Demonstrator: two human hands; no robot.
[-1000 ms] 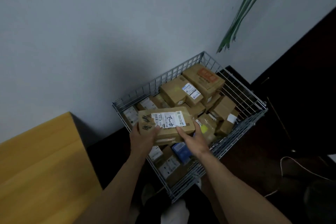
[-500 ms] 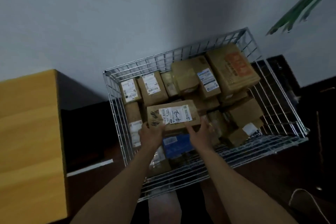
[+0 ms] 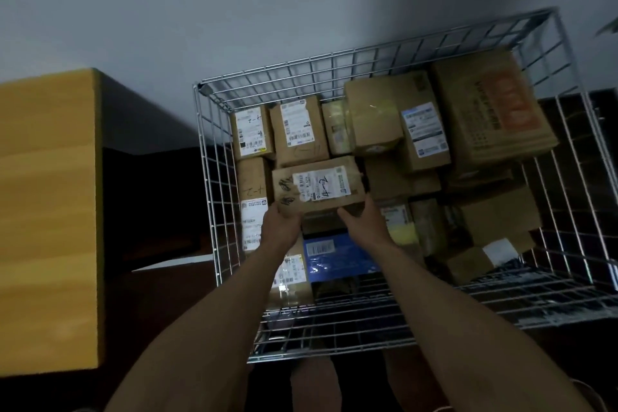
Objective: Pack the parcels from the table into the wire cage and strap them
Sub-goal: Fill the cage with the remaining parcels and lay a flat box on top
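the person holds a brown cardboard parcel with a white shipping label and black marker scrawl [image 3: 317,186] over the middle of the silver wire mesh cage [image 3: 209,150], just above the parcels already packed there. the left hand [image 3: 281,227] grasps the near left corner and the right hand [image 3: 363,219] grasps the near right edge. both sets of fingers curl round the cardboard, though the fingertips underneath are hidden.

the parcel looks stiff, boxy and light enough to carry by one long edge. the taped faces are probably somewhat slick, so the corners and edges seem the safest places to hold, with support from beneath. held only at the near side, its far end could dip and catch on the neighbours.

below it lie a blue plastic-wrapped packet [image 3: 337,256] and several small brown boxes; a large carton with orange print [image 3: 491,110] fills the far right corner. the yellow wooden table [image 3: 46,211] stands to the left of the cage.
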